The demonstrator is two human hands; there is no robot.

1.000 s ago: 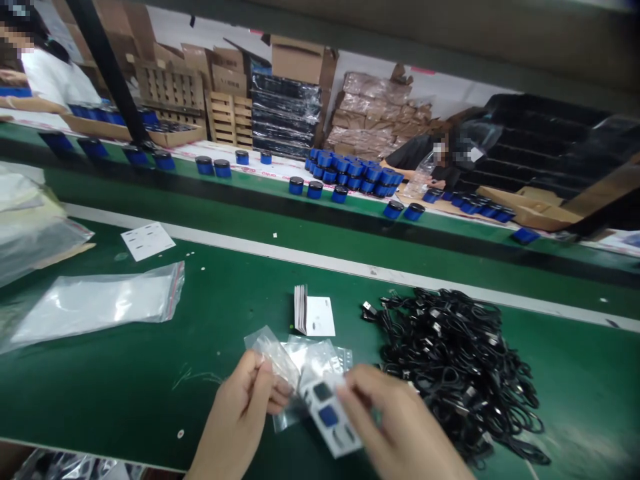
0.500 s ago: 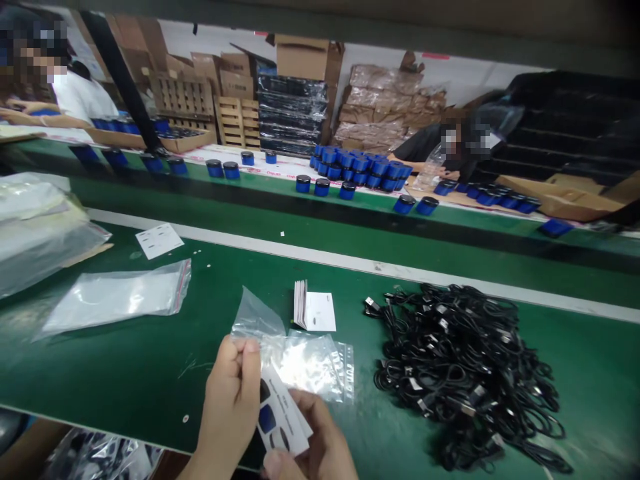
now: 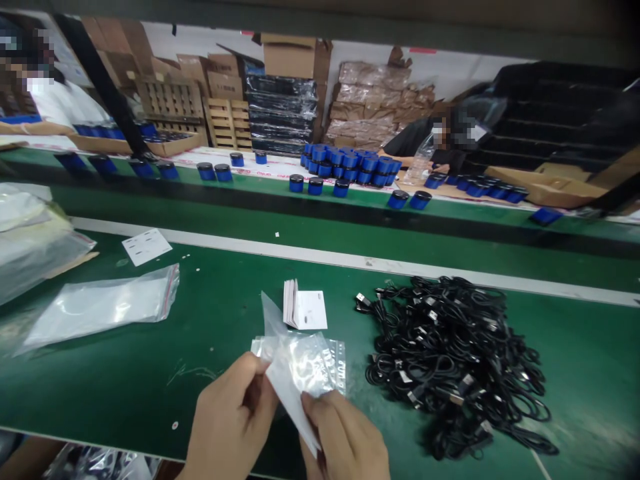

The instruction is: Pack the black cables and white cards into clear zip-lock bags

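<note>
From the head view we see our 2 hands at 6 o'clock, just above the green bench top (image 3: pixel 125 380). Our left hand (image 3: pixel 231 417) pinches the left side of a clear zip bag (image 3: pixel 305 365) between thumb and fingers. Our right hand (image 3: pixel 345 440) pinches the bag's lower end, and the 2 hands stay apart with the bag between them. A white sheet (image 3: pixel 293 410) shows along the bag's lower part; we cannot tell whether it lies inside.

Just above the bag, at 12 o'clock, sits a stack of leaflets (image 3: pixel 305 310). A heap of black USB cables (image 3: pixel 450 367) lies at 4 o'clock. At 9 o'clock, a flat zip bag (image 3: pixel 100 310) lies on the bench, with a printed card (image 3: pixel 147 247) beyond it. Blue cylindrical tins with black lids (image 3: pixel 315 187) line the far belt, and 1 co-worker (image 3: pixel 425 150) handles a plastic bag at 2 o'clock.
</note>
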